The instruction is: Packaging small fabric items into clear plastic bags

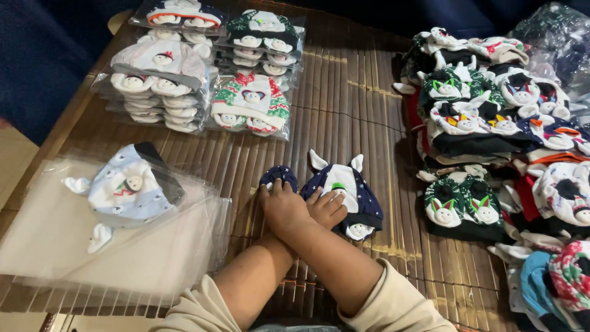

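Our hands meet near the middle of the worktop (344, 104), wrists crossed. The arm from our right side reaches over to the left, so our right hand (281, 206) lies on top, palm down with fingers flat, pressing a small navy mitten (278, 176). Our left hand (329, 208) sits partly under it, fingers flat against the navy baby hat (350, 193) with white ears and a small face patch. Neither hand pinches anything; both press down.

The hat lies just right of the mitten, its brim toward us, ears pointing away. A matching piece with a face sits at its lower edge.

To the left, a loose stack of clear plastic bags (74, 246) reaches the near-left edge of the worktop, and a light blue hat set (126, 190) rests on top of it. At the far left stand stacks of bagged hat sets (163, 80), with further ones (261, 37) beside them, running close to the far edge. Along the right side a big heap of unbagged hats (485, 129) spreads down toward us.

Open slatted surface runs between the bagged stacks and the heap, from the far edge to our hands. There is also a bare strip between the hat and the heap.
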